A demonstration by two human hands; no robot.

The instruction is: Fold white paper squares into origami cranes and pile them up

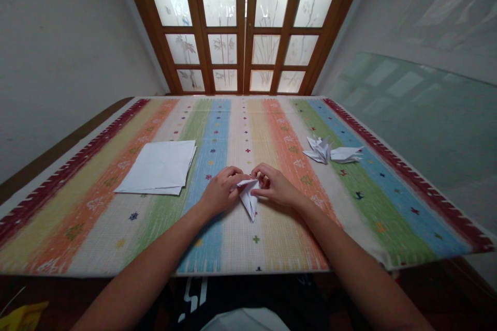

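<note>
Between my two hands is a small piece of folded white paper, its narrow point aimed down toward me. My left hand pinches its upper left side. On the upper right, my right hand has curled fingers and a thumb against the paper. The fingers cover the top of the folds, so that part is hidden. Off to the right lie folded paper cranes, close to another white folded paper piece. On the left rests a stack of white paper sheets.
A striped tablecloth with small printed figures covers the table. Wood-framed glass doors stand beyond the far edge. A pale glass panel leans along the right wall. Something yellow shows at the lower left, below the table.
</note>
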